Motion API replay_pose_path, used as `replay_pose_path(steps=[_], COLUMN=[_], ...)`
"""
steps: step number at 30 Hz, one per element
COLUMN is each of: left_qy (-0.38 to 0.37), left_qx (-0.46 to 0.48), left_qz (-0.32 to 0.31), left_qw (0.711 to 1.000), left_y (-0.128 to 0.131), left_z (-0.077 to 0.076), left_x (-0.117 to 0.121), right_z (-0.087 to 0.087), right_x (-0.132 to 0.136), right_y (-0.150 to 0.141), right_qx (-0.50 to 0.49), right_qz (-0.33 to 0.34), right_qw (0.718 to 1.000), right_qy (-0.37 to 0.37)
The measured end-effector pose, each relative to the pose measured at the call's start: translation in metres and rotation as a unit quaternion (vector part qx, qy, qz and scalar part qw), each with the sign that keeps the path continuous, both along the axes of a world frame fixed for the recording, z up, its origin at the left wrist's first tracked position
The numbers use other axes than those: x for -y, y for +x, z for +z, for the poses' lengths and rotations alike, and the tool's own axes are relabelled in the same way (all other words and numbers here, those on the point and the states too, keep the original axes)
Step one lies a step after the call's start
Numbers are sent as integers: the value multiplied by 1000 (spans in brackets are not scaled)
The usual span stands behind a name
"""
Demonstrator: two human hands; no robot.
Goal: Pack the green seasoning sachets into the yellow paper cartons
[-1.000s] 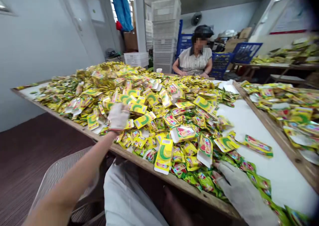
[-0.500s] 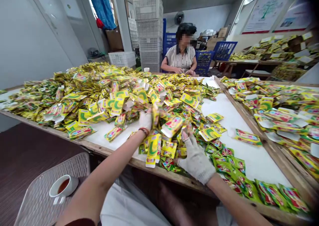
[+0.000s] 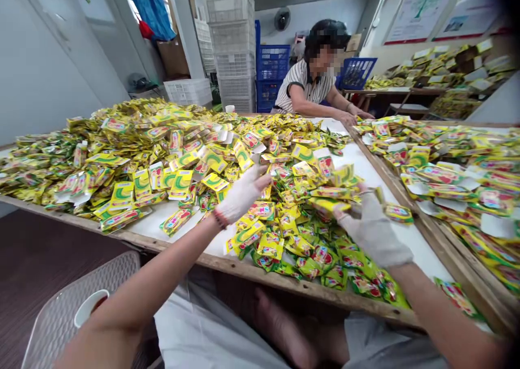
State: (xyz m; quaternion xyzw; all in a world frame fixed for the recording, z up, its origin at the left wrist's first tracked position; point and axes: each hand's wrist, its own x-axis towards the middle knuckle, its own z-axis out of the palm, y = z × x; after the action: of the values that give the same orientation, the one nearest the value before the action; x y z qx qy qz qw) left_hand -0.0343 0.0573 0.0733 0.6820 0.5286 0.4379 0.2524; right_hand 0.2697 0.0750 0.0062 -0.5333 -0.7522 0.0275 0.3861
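Bench (image 3: 284,282) almost wholly buried under packet heap (image 3: 162,141). Bare white patch at near left edge (image 3: 156,225); wider bare strip along the right side (image 3: 368,166), beside the wooden divider rail (image 3: 410,209). Beyond the rail, second heap (image 3: 455,179). Co-worker's arm (image 3: 325,109) reaches across the far end.

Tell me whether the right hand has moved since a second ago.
Yes. The right hand has lifted off the green packets near the table's front edge and gone farther in, now gripping a yellow packet.

Packing workshop, long table (image 3: 227,263) heaped with yellow sachets (image 3: 134,141), stacked plastic crates (image 3: 229,38), co-worker (image 3: 314,82) sorting opposite
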Motion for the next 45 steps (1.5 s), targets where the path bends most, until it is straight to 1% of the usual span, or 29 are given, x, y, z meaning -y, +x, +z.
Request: replay_pose_path(steps=[1, 3, 5, 7, 9, 11, 13, 14, 16, 18, 19, 20, 22, 24, 25, 26, 28, 30, 32, 35, 37, 39, 42, 45], left_qy=[-31, -90, -107, -85, -52, -22, 17, 41, 95, 135, 140, 131, 80, 28, 12, 3, -5, -12, -16, -18, -10, 3, 27, 57], left_qx=[-38, -127, -187, -226, -225, -200, -189, -199, -241, -280, -293, -303, -330, -362, -375, -386, -404, -427, -452, -471, -463, -444, -427, -428], left_qz=[20, 38, 42, 16, -29, -71, -79, -67, -8, 60, 81, 84, 49, 18, 16, 25, 52, 71, 87, 119, 139, 141, 103, 28], left_qw=[999, 987, 975, 970, 972, 977, 979, 977, 966, 948, 942, 940, 939, 932, 927, 922, 913, 901, 888, 874, 876, 885, 898, 901], left_y=[-16, -37, -39, -24, -5, 8, 8, 5, -5, -10, -9, -5, 9, 29, 39, 47, 61, 69, 72, 72, 71, 71, 79, 98], left_z=[-12, -41, -68, -86, -92, -90, -82, -78, -67, -55, -50, -45, -40, -41, -43, -46, -53, -59, -62, -62, -61, -59, -56, -53], left_x=[20, 53, 72, 76, 68, 55, 42, 38, 36, 47, 55, 65, 85, 98, 102, 103, 98, 90, 83, 78, 78, 77, 68, 46], right_z=[-6, -18, -28, -33, -32, -28, -23, -20, -15, -10, -8, -6, -3, 0, 1, 2, 2, 0, -4, -12, -18, -21, -24, -25], right_x=[18, 52, 72, 73, 57, 36, 18, 12, 9, 17, 23, 32, 51, 70, 79, 86, 95, 99, 99, 98, 97, 95, 92, 92], right_y=[-1, -16, -39, -60, -68, -61, -40, -27, -2, 15, 19, 19, 9, -12, -24, -36, -53, -59, -55, -39, -28, -20, -14, -13], right_qx=[20, 75, 120, 150, 164, 176, 186, 190, 200, 211, 209, 200, 169, 159, 175, 199, 225, 203, 144, 38, -34, -101, -132, -140], right_qz=[18, 85, 132, 144, 153, 178, 184, 167, 113, 59, 37, 25, 41, 95, 111, 114, 99, 90, 95, 114, 124, 121, 128, 137], right_qw=[1000, 993, 982, 975, 971, 966, 964, 966, 972, 974, 976, 979, 984, 979, 971, 961, 947, 946, 949, 947, 945, 938, 930, 936], right_qy=[-4, -19, -59, -79, -76, -65, -54, -51, -55, -54, -47, -38, -41, -88, -121, -152, -205, -238, -266, -298, -302, -309, -318, -291])
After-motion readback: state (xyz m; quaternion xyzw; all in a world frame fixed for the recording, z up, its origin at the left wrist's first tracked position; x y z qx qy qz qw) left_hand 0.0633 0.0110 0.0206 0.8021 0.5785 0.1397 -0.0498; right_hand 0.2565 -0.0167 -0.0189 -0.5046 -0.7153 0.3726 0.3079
